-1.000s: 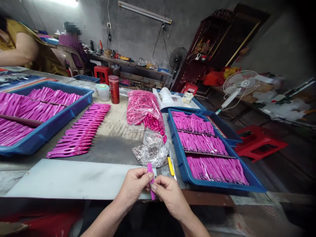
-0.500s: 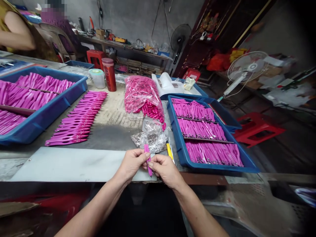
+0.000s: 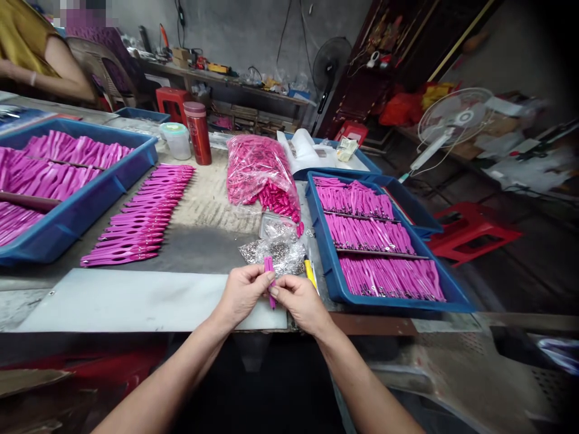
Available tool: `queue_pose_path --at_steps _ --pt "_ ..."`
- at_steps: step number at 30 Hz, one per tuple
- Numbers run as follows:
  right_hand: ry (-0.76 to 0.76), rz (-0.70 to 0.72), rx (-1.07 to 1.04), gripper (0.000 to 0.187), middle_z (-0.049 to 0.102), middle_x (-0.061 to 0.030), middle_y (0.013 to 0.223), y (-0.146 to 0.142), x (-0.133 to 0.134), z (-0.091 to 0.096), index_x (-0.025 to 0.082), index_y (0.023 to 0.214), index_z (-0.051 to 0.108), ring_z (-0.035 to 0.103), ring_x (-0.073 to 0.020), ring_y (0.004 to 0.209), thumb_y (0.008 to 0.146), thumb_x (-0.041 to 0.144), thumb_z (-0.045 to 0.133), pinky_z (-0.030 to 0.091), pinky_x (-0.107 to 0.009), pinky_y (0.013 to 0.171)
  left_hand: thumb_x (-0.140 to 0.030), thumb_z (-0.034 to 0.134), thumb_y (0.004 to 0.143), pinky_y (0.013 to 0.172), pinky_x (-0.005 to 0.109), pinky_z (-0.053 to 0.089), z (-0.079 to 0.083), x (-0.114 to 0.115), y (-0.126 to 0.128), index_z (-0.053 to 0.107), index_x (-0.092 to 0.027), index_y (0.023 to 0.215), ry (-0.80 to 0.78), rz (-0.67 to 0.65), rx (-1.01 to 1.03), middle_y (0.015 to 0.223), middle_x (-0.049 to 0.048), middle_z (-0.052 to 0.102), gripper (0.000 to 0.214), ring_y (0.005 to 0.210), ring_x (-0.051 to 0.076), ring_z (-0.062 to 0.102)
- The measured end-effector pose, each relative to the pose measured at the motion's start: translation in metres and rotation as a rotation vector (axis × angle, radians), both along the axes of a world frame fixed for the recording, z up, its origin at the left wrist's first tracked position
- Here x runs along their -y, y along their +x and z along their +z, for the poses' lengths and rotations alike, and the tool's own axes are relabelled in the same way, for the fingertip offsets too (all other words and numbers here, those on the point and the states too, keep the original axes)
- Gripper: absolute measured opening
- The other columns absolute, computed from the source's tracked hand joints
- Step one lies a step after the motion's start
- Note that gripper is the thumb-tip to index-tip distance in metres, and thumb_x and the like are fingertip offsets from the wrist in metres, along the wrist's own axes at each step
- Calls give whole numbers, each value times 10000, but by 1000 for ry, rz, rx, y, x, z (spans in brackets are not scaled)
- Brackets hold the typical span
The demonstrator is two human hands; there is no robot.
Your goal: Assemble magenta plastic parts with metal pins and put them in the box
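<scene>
Purple piece (image 3: pixel 268 264), left hand (image 3: pixel 242 294) pinching its far half, right hand (image 3: pixel 302 302) its near half

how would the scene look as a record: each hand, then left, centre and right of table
left grip: pinching a slim magenta plastic piece
right grip: pinching the same piece, nearer its lower end
left side: blue plastic tray of magenta pieces, beside a row of matching pieces
centre: clear plastic bag of small pink parts
right side: second blue plastic tray, three sections of similar pieces
</scene>
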State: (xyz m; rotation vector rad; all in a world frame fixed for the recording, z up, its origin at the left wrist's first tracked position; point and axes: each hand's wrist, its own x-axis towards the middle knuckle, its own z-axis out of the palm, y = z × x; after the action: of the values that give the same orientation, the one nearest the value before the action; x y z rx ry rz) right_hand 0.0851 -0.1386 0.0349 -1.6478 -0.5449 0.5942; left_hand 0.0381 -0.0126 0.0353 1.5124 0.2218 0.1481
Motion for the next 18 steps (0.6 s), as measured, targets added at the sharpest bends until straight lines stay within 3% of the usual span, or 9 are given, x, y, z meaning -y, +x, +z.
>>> queue_pose_path --at_steps 8,13,18 --pt "-71 -21 324 173 581 2 657 13 -6 -6 169 710 618 513 -127 643 791 261 495 389 -230 609 -308 494 750 551 213 322 4 -14 12 499 -165 518 451 39 264 534 -26 432 273 547 96 399" --pt "-97 -47 442 179 637 -26 773 15 -10 -14 183 796 647 557 -153 732 810 258 486 411 -254 679 -302 482 762 560 215 333 0 -17 15 511 -174 565 547 46 320 556 -20 447 237 555 101 413" --pt "-119 -49 492 176 644 -31 761 17 -11 -14 180 794 656 563 -156 726 810 238 491 414 -257 673 -263 465 779 558 213 335 -5 -19 16 494 -174 565 598 52 358 555 -23 430 234 553 99 410"
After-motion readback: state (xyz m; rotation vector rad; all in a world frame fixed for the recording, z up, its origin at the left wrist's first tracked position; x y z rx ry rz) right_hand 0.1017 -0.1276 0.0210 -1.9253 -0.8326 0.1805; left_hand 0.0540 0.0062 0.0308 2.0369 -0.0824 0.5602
